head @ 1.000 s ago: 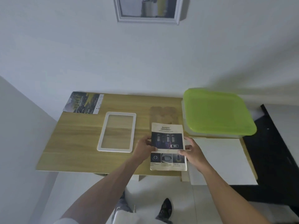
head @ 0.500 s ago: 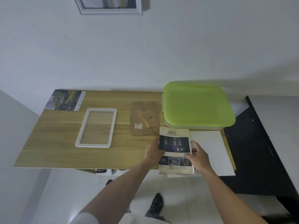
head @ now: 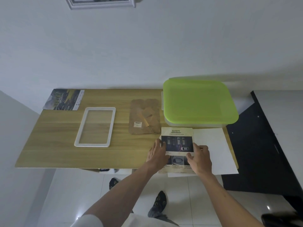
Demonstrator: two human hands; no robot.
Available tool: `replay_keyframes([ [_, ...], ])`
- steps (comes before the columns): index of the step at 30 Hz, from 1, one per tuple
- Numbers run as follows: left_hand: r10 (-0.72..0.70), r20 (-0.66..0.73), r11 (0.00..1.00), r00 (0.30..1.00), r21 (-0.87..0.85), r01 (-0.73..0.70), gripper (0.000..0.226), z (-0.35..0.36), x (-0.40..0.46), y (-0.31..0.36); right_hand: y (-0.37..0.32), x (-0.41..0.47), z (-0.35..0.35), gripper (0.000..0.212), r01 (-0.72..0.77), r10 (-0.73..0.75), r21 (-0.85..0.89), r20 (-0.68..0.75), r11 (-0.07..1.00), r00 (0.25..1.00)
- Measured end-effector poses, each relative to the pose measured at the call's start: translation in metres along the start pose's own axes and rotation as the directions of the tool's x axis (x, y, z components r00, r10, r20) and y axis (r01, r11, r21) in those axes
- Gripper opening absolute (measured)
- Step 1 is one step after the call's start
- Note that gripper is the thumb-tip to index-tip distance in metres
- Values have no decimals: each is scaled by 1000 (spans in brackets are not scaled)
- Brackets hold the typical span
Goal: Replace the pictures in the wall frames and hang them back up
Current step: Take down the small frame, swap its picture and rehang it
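A printed "SAFETY" picture sheet (head: 176,136) lies near the table's front right, over a white sheet (head: 213,148). My left hand (head: 157,153) grips its left edge and my right hand (head: 200,157) grips its right edge. An empty white frame (head: 95,126) with clear glass lies flat at the table's middle left. The brown backing board (head: 145,116) lies between the frame and the box. Another picture print (head: 64,99) rests at the far left corner. A framed picture (head: 100,2) hangs on the wall above.
A storage box with a green lid (head: 198,102) stands at the table's far right. The wooden table (head: 54,145) ends in a front edge just under my hands. A black counter (head: 262,145) stands to the right. My socked feet are on the white tile floor below.
My hands have carried the SAFETY sheet from in front of the backing board rightward onto the white sheet. The backing board is now fully uncovered. The camera view shifted.
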State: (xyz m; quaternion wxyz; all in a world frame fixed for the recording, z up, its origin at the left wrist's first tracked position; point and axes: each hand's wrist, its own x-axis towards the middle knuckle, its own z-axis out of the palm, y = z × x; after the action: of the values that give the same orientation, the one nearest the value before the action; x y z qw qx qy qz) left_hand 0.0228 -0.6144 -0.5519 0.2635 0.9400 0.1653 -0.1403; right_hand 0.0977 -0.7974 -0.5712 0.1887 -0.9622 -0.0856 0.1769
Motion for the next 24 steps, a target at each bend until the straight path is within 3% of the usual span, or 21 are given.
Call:
replay_keyframes([
  [4, 20, -3, 1000, 1000, -2, -20, 52, 0, -1, -4, -4, -2, -1, 55, 44, -46, -23, -56, 999, 997],
  [9, 53, -126, 997, 991, -40, -58, 52, -16, -6, -27, -31, -1, 5, 46, 332, -337, -59, -198, 941, 920],
  [12, 55, -200, 999, 978, 16, -52, 60, -41, -8, -57, -67, 5, 10, 47, 440, -446, -73, -167, 895, 879],
  [16, -48, -243, 998, 969, 34, 58, 69, -90, -6, -110, -133, 12, 16, 53, 495, -503, -92, -92, 864, 860],
  [24, -214, -293, 968, 932, 66, 243, 61, -191, -6, -234, -281, 38, 43, 56, 582, -580, -103, 48, 807, 813],
])
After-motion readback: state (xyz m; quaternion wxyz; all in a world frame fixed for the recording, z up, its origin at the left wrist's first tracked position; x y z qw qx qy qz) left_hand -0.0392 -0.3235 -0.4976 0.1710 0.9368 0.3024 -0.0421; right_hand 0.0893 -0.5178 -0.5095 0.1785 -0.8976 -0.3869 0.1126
